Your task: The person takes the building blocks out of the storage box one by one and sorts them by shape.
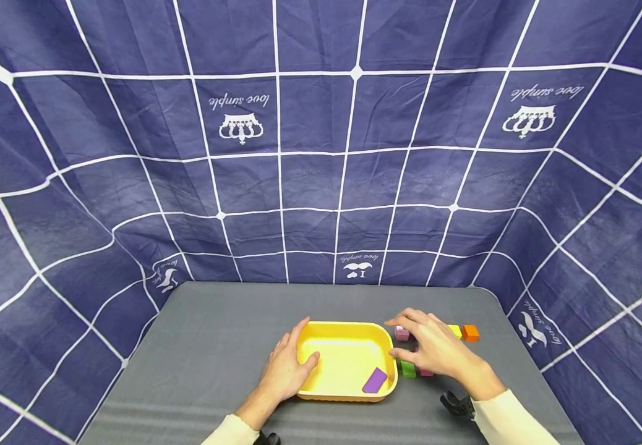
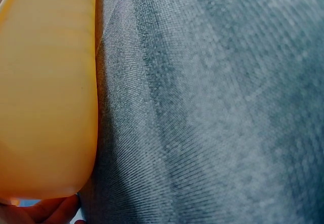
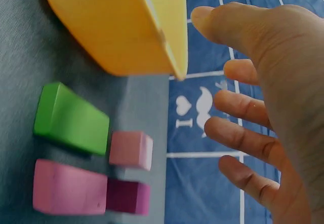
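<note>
My left hand (image 1: 283,372) holds the left end of a yellow plastic bin (image 1: 334,360), its thumb over the rim and the other fingers along the outer wall. Inside the bin, near its front right corner, lies a purple block (image 1: 375,380). My right hand (image 1: 436,347) hovers just right of the bin with fingers spread and nothing between them. Below it in the right wrist view are a green block (image 3: 71,120), a pink block (image 3: 70,188), a smaller light pink block (image 3: 130,149) and a magenta block (image 3: 128,196). Only fingertips of the left hand show in the left wrist view.
A yellow block (image 1: 455,330) and an orange block (image 1: 470,333) stand behind the right hand, farther right. Grey cloth covers the table (image 1: 204,346). A blue curtain (image 1: 310,185) with white grid lines encloses the back and sides.
</note>
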A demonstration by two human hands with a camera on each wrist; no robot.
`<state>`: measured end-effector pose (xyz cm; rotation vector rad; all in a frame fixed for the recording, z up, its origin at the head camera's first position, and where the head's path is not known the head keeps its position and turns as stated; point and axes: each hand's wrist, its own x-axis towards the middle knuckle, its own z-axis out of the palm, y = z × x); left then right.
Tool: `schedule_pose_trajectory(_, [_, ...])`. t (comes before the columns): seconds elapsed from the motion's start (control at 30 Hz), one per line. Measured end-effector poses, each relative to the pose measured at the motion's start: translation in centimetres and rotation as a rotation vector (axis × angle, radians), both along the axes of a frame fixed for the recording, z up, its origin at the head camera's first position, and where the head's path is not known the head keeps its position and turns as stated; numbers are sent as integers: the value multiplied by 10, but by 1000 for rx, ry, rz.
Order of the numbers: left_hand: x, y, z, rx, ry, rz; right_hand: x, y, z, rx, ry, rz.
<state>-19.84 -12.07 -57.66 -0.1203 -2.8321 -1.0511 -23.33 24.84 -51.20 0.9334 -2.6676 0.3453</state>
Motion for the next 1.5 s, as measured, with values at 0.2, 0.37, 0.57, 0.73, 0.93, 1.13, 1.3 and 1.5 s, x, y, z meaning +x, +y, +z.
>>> schedule_pose_trajectory(0.2, [-1,0,0,-2,1,4,-1,-15,7,28,-40,61])
schedule_pose_trajectory(0.37, [1,0,2,-1,-2,0,-2,-24,11,70,-57,102])
schedule_pose_trajectory(0.57, [1,0,3,0,-12,-3,-7,-35,18,141,-99,194])
schedule_pose_trajectory(0.73, [2,-2,2,-2,-11,6,-11,-48,21,231,-149,243])
schedule_pose_trajectory(0.93, [1,-1,4,3,7,-4,-14,-64,21,323,-241,264])
schedule_pose_trajectory(1.13, [1,-1,6,-9,-4,-5,-15,-76,15,441,-261,276])
schedule_pose_trajectory(1.3, [1,0,7,-20,-13,5,-15,-81,10,535,-190,318])
schedule_pose_trajectory(1.5, [2,1,5,-19,-16,7,-16,-83,6,576,-115,340])
